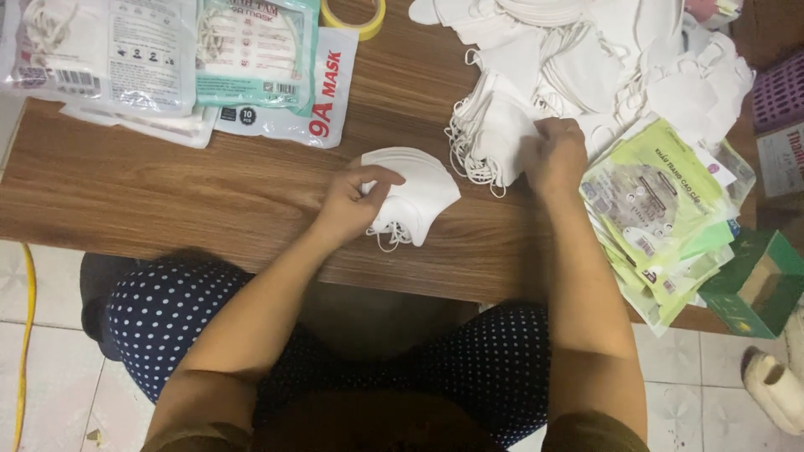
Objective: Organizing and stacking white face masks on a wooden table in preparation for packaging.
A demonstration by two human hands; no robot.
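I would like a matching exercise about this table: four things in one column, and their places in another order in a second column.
Things:
1. yellow tape roll
2. small stack of white masks
3. green and white empty bags
4. green box

Places:
A. under the left hand, near the table's front edge
B. at the top edge of the view, beside the packaged masks
C. at the table's right front corner, beyond the bags
D. fanned out to the right of the right hand

Pairs: 1-B, 2-A, 3-D, 4-C
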